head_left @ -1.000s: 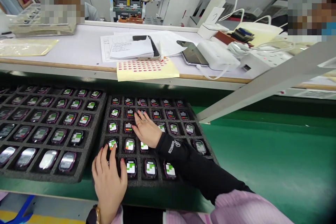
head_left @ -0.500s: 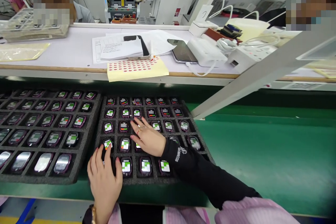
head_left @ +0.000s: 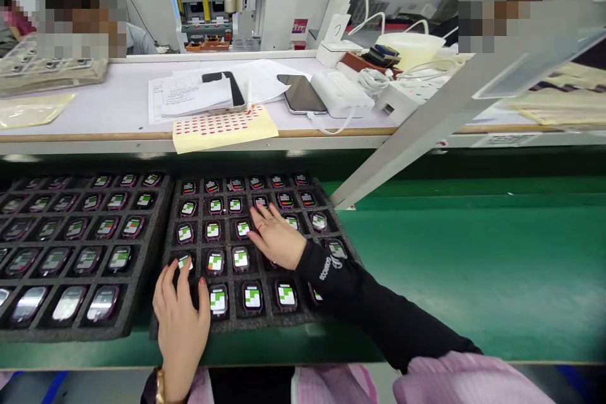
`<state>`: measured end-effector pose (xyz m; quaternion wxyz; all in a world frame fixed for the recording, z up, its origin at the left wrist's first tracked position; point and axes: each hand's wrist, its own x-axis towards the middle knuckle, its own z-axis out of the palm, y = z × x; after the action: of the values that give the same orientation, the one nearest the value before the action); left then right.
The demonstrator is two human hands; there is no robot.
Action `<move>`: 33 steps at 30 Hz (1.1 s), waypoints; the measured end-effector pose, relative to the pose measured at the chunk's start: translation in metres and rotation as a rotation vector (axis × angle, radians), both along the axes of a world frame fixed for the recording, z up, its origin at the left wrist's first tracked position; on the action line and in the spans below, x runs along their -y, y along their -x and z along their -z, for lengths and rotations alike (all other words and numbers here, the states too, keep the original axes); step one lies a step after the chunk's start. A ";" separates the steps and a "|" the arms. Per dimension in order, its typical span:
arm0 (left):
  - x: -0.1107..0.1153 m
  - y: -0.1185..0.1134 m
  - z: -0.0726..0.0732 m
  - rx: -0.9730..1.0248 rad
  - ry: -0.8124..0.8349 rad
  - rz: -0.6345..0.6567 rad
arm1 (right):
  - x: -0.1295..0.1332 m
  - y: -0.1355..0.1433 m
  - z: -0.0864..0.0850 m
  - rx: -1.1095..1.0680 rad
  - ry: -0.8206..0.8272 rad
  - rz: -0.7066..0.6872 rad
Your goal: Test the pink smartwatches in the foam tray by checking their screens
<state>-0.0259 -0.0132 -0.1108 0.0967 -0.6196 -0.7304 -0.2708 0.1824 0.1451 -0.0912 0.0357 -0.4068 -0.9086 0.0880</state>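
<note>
A dark grey foam tray (head_left: pixel 222 327) holds rows of smartwatches with purple-rimmed cases, one to a pocket. My right hand (head_left: pixel 279 241), in a black sleeve, reaches over the tray with fingers spread. Its fingertips are at the lower edge of a smartwatch (head_left: pixel 261 201) in the second row from the back; whether they press it I cannot tell. My left hand (head_left: pixel 178 319) lies over the tray's front left corner, fingers apart, by a watch with a green-and-white screen (head_left: pixel 184 263). Several back-row watches show dark screens with text. Neither hand holds anything.
Left of this tray lies a second foam tray (head_left: pixel 124 322) of watches. Both rest on a green belt (head_left: pixel 449 252). A slanted grey post (head_left: pixel 402 132) rises at the right. The shelf behind bears phones, papers, a yellow sticker sheet (head_left: pixel 222 132) and cables. Other people sit beyond.
My right hand has moved one column rightward across the tray. A watch in the third row has turned from dark text to green and white. The camera view has shifted; my left hand stays at its corner.
</note>
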 end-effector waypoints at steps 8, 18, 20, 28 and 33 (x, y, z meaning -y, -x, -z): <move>0.002 0.002 0.003 -0.040 -0.137 0.043 | -0.014 -0.029 0.014 0.034 0.027 0.102; -0.001 0.004 0.005 -0.044 -0.116 0.096 | -0.015 -0.062 0.018 0.052 0.003 0.316; -0.001 0.005 0.006 -0.043 -0.118 0.090 | -0.016 -0.068 0.022 0.051 0.003 0.323; -0.004 0.005 0.005 -0.071 -0.161 0.106 | -0.020 -0.103 0.032 0.024 -0.024 0.471; -0.005 0.005 0.004 -0.111 -0.169 0.125 | -0.043 -0.118 0.024 -0.033 -0.023 0.455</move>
<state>-0.0313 -0.0079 -0.1146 0.1717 -0.6676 -0.6584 -0.3022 0.3007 0.1882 -0.1157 0.0741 -0.5993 -0.7936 0.0741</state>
